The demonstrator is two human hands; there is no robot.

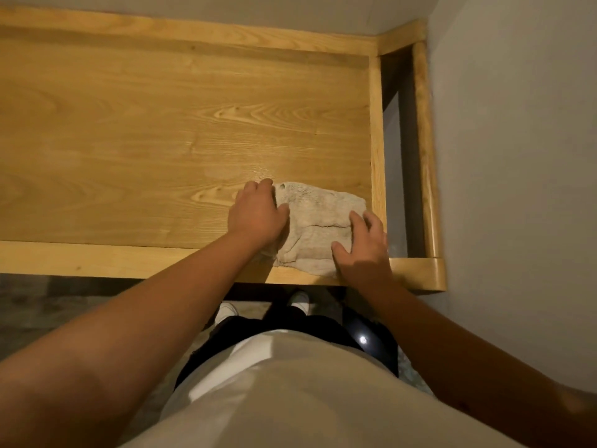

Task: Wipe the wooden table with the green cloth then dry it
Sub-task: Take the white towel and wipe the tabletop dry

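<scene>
Both hands are pressed flat, fingers spread: the left hand (pixel 256 215) and right hand (pixel 361 247) on a beige-looking cloth (pixel 318 221) at the near right corner of the wooden table (pixel 129 124). No green cloth is seen; drying is judged under way, most surface left.

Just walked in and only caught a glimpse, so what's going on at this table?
A person stands at the wooden table with both hands flat on a pale cloth near its front right corner. The left hand presses the cloth's left edge, the right hand its near right side. The cloth looks beige rather than green in this light.
</scene>
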